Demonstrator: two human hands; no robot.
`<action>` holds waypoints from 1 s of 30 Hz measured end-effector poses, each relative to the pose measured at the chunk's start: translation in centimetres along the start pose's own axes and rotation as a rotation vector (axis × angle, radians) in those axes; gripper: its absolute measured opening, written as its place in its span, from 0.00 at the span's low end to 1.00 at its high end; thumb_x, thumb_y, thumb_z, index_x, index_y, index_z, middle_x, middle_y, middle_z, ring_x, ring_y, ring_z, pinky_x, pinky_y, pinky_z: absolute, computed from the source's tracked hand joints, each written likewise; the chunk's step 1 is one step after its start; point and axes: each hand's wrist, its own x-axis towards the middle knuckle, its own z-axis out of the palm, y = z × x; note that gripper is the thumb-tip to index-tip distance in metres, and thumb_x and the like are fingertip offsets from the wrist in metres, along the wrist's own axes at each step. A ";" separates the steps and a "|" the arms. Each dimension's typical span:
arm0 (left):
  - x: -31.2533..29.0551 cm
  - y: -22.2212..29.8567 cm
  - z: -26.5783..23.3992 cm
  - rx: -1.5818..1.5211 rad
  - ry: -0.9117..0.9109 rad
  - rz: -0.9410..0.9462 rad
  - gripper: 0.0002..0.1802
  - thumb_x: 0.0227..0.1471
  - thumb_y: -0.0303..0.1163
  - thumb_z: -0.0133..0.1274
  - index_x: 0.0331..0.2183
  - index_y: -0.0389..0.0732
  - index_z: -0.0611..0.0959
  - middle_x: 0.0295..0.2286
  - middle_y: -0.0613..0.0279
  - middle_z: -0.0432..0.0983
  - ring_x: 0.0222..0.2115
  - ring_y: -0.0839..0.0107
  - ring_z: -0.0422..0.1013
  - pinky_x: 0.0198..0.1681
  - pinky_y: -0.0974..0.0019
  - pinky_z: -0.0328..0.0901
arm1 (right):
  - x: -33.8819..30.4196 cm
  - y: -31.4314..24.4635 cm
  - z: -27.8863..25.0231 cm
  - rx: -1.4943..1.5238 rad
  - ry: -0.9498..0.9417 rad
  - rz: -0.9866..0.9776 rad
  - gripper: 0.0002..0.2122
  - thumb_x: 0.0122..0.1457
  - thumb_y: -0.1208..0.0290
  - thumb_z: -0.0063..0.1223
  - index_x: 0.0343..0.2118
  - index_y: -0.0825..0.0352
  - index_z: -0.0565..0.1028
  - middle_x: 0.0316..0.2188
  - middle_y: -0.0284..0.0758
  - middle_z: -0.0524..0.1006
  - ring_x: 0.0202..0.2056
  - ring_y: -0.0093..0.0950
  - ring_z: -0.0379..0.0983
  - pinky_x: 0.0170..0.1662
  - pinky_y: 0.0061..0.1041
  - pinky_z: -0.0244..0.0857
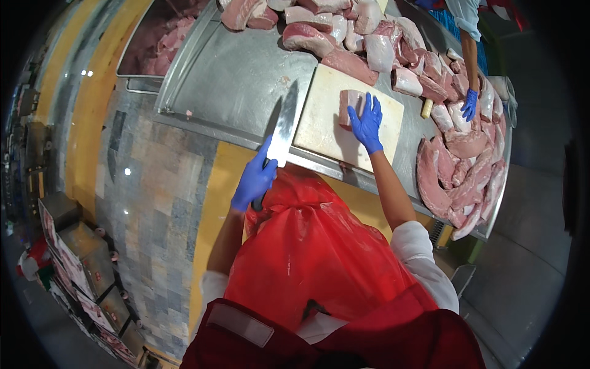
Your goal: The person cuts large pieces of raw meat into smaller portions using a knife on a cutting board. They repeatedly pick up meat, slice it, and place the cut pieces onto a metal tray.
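Observation:
In a blue glove, my left hand [253, 181] is closed around the black handle of a large knife [284, 126]. The wide blade points up and away, over the metal tabletop just left of a white cutting board [319, 126]. A short block of pale pink meat [345, 111] lies on the board. My right hand [367, 126], also gloved in blue, rests at the block's right side. Its fingers are stretched out and apart, with the thumb over the meat. Fingers and palm hide part of the block.
Raw meat cuts [378, 52] are heaped behind the board, and more long pieces [467, 169] lie along the right edge. A co-worker's blue-gloved hand [470, 104] reaches into that heap. At the far left stands a metal bin [132, 64] of meat scraps. The metal table [224, 86] has a raised rim.

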 end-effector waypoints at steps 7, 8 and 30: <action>11.8 -2.2 5.9 0.293 -0.102 0.205 0.35 0.60 0.36 0.48 0.67 0.53 0.61 0.30 0.46 0.78 0.29 0.52 0.75 0.41 0.54 0.69 | 1.9 2.2 3.5 0.094 -0.083 -0.057 0.33 0.65 0.54 0.44 0.69 0.67 0.54 0.67 0.61 0.50 0.68 0.57 0.45 0.69 0.50 0.42; 13.1 -2.0 6.5 0.322 -0.112 0.188 0.35 0.60 0.37 0.49 0.67 0.53 0.61 0.32 0.43 0.79 0.32 0.49 0.76 0.43 0.52 0.69 | 1.7 2.1 3.7 0.081 -0.075 -0.078 0.32 0.66 0.57 0.43 0.69 0.69 0.53 0.68 0.61 0.49 0.69 0.57 0.45 0.70 0.46 0.41; 14.9 -1.0 9.3 0.706 -0.140 0.288 0.36 0.59 0.37 0.44 0.68 0.58 0.56 0.26 0.35 0.77 0.26 0.38 0.75 0.37 0.42 0.70 | 1.3 1.4 3.6 0.182 -0.079 -0.027 0.30 0.67 0.62 0.39 0.68 0.74 0.53 0.68 0.60 0.48 0.70 0.54 0.42 0.71 0.43 0.37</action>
